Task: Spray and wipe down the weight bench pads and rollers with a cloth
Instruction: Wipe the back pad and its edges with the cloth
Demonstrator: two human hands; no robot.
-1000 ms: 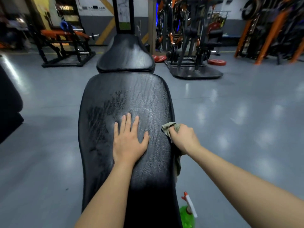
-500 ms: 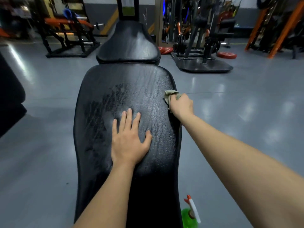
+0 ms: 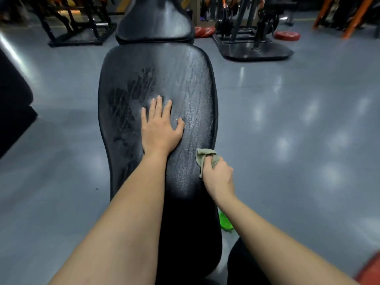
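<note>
Both hands are on the long black cracked-vinyl bench pad (image 3: 193, 79). The left hand (image 3: 159, 128) lies flat on its middle, fingers straight and slightly spread, holding nothing. The right hand (image 3: 218, 177) is curled round a crumpled grey-green cloth (image 3: 203, 159) and presses it to the pad's right rim, nearer the body than the left hand and off to its right.

The step in hand looks like wiping the pad's right edge. To do it well, I would wrap the cloth over the rounded rim so that it reaches the side wall as well as the top. I would draw it along the edge in long overlapping strokes, with the flat left palm steadying the pad. The cloth is bunched tight, and opening it to a fresh, broader face would cover more. A dull streaky patch (image 3: 127, 103) left of the left hand's fingers likely needs a pass too, as does the smaller black cushioned pad (image 3: 154, 21) beyond the fingertips. No rollers show.

One container is in view: a translucent green spray bottle (image 3: 225, 222) on the glossy grey floor (image 3: 287, 120), under the right forearm and close beside the pad. The arm hides most of it, so its fill level cannot be told.
</note>
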